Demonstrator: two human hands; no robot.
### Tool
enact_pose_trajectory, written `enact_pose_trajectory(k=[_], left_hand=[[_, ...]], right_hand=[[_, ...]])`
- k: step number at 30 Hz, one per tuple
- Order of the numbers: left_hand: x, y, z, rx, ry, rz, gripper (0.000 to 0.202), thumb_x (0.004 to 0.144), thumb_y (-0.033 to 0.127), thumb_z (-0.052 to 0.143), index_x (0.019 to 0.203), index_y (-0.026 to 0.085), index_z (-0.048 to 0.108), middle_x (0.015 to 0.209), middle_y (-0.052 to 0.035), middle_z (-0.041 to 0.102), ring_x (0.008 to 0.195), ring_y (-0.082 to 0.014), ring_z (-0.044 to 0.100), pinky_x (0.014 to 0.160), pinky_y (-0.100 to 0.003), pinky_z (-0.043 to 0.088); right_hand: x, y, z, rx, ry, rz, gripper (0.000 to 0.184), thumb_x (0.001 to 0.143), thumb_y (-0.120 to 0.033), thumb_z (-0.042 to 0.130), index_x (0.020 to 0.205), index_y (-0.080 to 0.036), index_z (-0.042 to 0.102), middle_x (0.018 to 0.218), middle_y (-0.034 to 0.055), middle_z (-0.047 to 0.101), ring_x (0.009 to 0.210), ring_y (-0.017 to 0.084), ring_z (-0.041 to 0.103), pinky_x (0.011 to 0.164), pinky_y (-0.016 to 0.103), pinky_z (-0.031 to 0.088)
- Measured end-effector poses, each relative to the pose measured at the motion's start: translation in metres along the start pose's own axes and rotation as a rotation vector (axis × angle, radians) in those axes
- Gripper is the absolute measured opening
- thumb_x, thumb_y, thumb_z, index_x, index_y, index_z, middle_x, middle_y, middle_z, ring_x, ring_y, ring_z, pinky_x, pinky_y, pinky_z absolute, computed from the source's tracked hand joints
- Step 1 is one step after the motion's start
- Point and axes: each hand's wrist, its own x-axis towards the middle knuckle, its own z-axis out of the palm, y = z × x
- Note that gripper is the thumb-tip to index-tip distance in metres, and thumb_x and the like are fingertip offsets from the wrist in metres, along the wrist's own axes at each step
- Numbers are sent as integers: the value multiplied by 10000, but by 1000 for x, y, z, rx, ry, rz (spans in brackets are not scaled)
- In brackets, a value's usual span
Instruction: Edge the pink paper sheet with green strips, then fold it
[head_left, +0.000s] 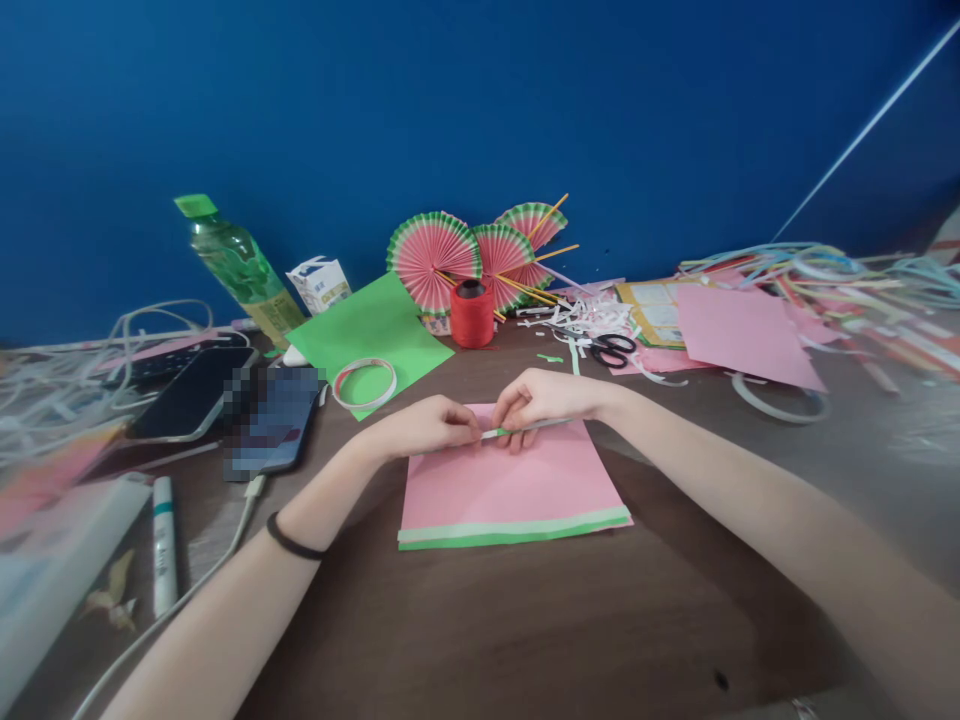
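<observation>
A pink sheet of paper (502, 490) lies flat on the table, with light and bright green bands along its near edge. Across its far part runs a narrow white and green paper strip (491, 434). My left hand (435, 425) is closed in a pinch on the strip's left part. Just to the right, my right hand (532, 402) has its fingers bent around the same strip, thumb side towards the left hand. Both hands rest low over the pink sheet and hide its far edge in part.
Behind are a green sheet (375, 325), a tape roll (364, 384), red thread spool (472, 316) and watermelon-patterned paper fans (435, 255). Scissors (613, 350) lie among paper scraps at right. Left are a bottle (244, 265), phones (196, 392) and a marker (164, 550).
</observation>
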Motion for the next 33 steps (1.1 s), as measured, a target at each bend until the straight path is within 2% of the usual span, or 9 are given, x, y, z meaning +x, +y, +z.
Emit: enact_pose_trajectory(k=[19,25,33], left_hand=[[1,-1,1,19,8,-5,344,752,411,442,753,147,663,535,31,380,509,-91,321,501,-227,248],[1,-1,3,35,25,-18,354,752,417,436,762,150,669,548,27,411,521,-94,340,508,-222,260],[2,-1,3,30,49,-30,351,738,419,450,750,153,678,543,24,450,527,-96,348,511,-221,257]], right_hand=[[-1,1,-1,5,-9,-9,298,646,-268,663,876,-87,607,779,97,701,677,152,664,676,279,532],[-1,1,0,-9,-9,-28,273,662,-247,648,881,-90,602,768,92,700,667,148,663,643,259,535],[-1,3,-1,-37,-6,-49,335,664,-293,654,933,-101,601,806,89,698,691,147,664,660,254,536]])
